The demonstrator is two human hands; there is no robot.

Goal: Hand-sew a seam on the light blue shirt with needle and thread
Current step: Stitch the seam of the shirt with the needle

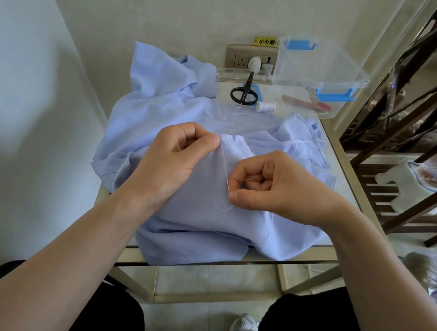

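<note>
The light blue shirt (197, 219) lay crumpled over the small table (347, 185), its near edge spilling off the front. The left hand (179, 153) pinched a fold of it. The right hand (268, 184), fingers curled tight, gripped the needle (239, 179), mostly hidden inside the fist. A faint white thread (225, 166) ran between the hands. Behind lay scissors (244, 92) and a spool (266, 106).

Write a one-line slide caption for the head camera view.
Left hand pinches the light blue shirt while the right hand grips the needle, thread trailing up the shirt.
</note>
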